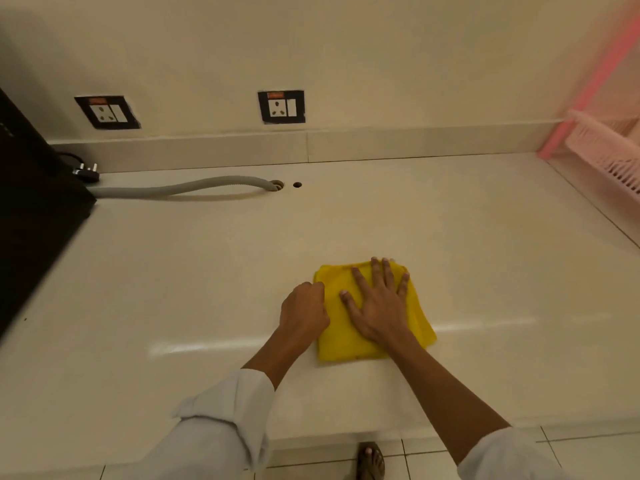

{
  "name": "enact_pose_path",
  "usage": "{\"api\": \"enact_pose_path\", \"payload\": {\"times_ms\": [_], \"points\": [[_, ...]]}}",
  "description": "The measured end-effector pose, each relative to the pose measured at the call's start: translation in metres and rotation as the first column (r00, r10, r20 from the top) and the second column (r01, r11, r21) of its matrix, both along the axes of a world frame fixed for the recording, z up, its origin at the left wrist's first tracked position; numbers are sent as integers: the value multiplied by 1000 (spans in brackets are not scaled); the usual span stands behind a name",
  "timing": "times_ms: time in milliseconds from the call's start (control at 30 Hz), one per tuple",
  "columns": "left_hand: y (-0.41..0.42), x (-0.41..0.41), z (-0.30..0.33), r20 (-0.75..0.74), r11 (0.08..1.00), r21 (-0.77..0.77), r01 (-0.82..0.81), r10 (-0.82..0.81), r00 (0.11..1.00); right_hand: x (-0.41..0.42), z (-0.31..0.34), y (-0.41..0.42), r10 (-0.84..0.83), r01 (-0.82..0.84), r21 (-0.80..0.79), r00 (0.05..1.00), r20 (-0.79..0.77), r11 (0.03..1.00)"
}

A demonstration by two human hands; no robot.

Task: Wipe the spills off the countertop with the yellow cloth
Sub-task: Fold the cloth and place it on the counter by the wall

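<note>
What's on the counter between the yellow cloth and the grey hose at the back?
Nothing: in the head view, only bare countertop lies between the yellow cloth and the grey hose.

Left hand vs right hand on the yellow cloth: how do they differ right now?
The right hand lies flat with fingers spread on top of the yellow cloth; the left hand is curled into a loose fist. The right hand sits mid-cloth, the left hand at the cloth's left edge, mostly over the countertop. Both arms wear rolled white sleeves.
</note>
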State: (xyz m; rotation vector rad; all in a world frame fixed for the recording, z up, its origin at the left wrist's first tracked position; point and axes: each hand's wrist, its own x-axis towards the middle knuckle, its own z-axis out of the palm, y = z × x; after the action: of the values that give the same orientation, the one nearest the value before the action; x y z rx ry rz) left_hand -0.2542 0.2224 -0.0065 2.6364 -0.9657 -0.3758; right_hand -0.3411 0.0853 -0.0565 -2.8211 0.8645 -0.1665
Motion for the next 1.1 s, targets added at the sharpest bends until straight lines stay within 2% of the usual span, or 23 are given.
{"api": "enact_pose_path", "payload": {"times_ms": [100, 167, 267, 367, 500, 633, 833, 967, 1100], "points": [[-29, 2, 7, -44, 998, -19, -67, 66, 997, 0, 10, -31, -14, 13, 21, 997, 79, 1000], [-41, 5, 9, -72, 991, -29, -133, 131, 989, -15, 19, -49, -92, 88, 34, 987, 131, 996], [-44, 10, 10, -102, 984, 9, -176, 176, 979, -48, 27, -63, -179, 174, 80, 982, 53, 981], [-43, 20, 12, -199, 984, 51, -171, 178, 964, -59, 27, -69, -128, 131, 235, 991, -31, 963], [-50, 25, 19, -323, 981, -7, -193, 181, 929, -34, 26, -75, -41, 29, 388, 999, 21, 921], [-62, 29, 25, -335, 962, -103, -252, 205, 920, -20, 29, -86, -7, -34, 388, 995, 103, 921], [-98, 60, 48, -311, 924, -257, -285, 200, 929, 5, 48, -124, -18, -100, 353, 949, 316, 930], [-133, 90, 68, -245, 894, -373, -250, 165, 955, 41, 72, -166, -50, -84, 317, 919, 391, 945], [-176, 128, 79, -191, 887, -417, -196, 125, 974, 84, 96, -213, -72, -67, 308, 905, 420, 949]]}}
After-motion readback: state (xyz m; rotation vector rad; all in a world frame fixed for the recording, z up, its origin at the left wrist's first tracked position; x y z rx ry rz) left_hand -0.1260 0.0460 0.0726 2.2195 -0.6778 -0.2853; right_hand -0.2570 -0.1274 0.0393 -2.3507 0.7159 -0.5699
